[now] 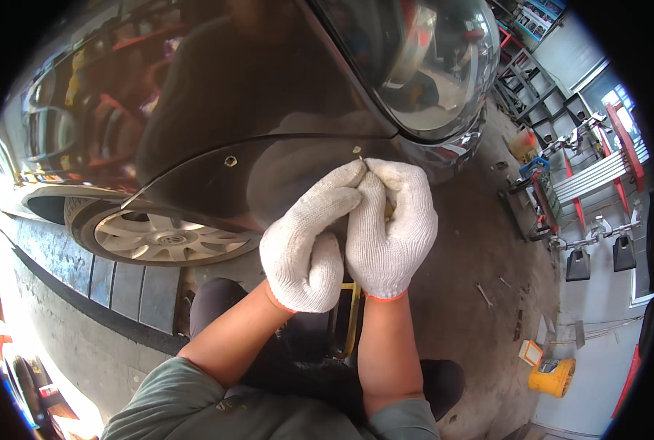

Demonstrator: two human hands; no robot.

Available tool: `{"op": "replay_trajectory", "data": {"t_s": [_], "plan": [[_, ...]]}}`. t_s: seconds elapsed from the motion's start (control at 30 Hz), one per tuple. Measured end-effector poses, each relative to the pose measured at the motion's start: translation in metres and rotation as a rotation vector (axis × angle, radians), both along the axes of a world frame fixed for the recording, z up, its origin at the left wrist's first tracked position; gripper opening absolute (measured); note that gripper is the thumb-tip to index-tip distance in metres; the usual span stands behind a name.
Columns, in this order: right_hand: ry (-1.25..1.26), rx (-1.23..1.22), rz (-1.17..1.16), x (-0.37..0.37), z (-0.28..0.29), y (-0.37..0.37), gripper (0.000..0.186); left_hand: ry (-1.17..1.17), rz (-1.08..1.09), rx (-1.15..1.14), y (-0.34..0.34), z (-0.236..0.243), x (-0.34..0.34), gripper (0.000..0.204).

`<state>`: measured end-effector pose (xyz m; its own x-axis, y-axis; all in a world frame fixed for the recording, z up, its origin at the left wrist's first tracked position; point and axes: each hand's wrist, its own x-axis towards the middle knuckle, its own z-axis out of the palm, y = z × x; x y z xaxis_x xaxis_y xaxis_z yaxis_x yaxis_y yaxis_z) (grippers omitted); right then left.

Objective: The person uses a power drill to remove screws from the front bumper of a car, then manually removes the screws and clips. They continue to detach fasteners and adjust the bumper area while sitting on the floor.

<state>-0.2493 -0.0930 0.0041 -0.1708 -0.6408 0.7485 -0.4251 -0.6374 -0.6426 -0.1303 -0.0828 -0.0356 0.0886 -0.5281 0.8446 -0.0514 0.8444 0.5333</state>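
Dark bumper panel [290, 167] directly ahead; long axis crosswise, from wheel [167, 238] at left to headlight [433, 73] at right. White-gloved left hand [303, 242] and right hand [391, 231]: each grip curled, fingertips together just below a small pale spot [357, 149]. Cannot tell what either pinches. Yellowish bit in right hand mostly hidden. Gloves cover part of panel. Yellow bucket [560, 379] far right; contents unclear.
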Motion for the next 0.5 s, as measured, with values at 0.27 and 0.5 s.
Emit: {"op": "replay_trajectory", "data": {"t_s": [0.27, 0.5], "plan": [[0.070, 0.066, -0.109, 0.011, 0.013, 0.013, 0.004, 0.049, -0.061, -0.003, -0.001, -0.011, 0.000, 0.056], [0.145, 0.146, -0.225, 0.017, 0.024, 0.018, 0.003, 0.057, -0.108, 0.037, -0.001, -0.009, 0.001, 0.051]]}}
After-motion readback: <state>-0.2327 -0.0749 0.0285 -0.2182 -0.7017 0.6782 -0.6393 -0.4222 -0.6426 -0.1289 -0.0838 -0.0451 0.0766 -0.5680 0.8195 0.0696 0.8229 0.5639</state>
